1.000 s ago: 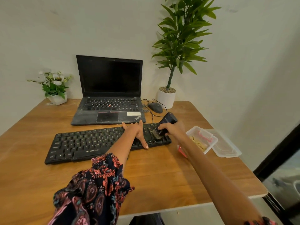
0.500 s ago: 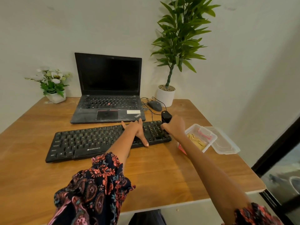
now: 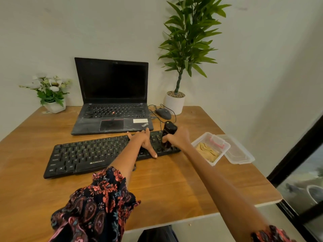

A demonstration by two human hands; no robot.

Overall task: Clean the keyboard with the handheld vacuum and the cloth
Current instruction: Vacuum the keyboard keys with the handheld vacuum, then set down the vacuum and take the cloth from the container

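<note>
Fingers of the right hand (image 3: 177, 139) curl round the handheld vacuum (image 3: 168, 133), upright on the keyboard (image 3: 90, 154)'s right end; beside that grip, the left hand (image 3: 142, 140) presses flat, fingers straight.

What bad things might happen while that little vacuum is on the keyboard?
The handheld vacuum stands upright on the right end of the keyboard, held by the right hand; pressing hard might pop a key loose. The mouse cable runs just behind it and might snag. The open plastic box beside the arm could be knocked.
</note>
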